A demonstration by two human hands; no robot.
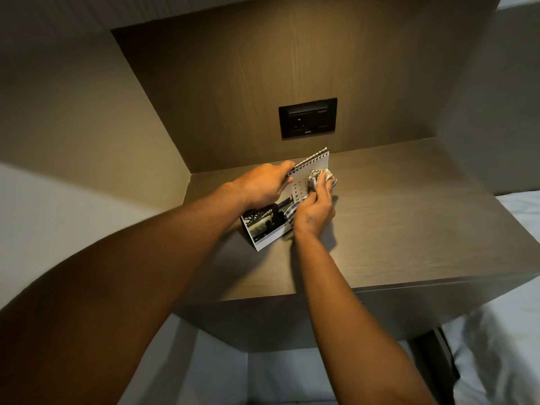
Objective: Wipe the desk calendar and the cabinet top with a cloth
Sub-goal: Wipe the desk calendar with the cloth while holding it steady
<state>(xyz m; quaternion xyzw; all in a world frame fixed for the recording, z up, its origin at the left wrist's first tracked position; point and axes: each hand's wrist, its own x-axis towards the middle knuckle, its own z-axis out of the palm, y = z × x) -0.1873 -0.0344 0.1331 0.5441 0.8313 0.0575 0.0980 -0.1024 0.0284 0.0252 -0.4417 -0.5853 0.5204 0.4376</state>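
Observation:
A spiral-bound desk calendar with a dark photo and a white date grid stands on the brown wooden cabinet top, near its back left corner. My left hand grips the calendar's top edge at the spiral binding. My right hand presses a crumpled white and blue checked cloth flat against the calendar's front face, over the date grid. Much of the calendar's middle is hidden behind both hands.
A black wall socket plate is set in the wood panel behind the cabinet. Walls close in at the left and right. White bedding lies to the right, below the cabinet's front edge.

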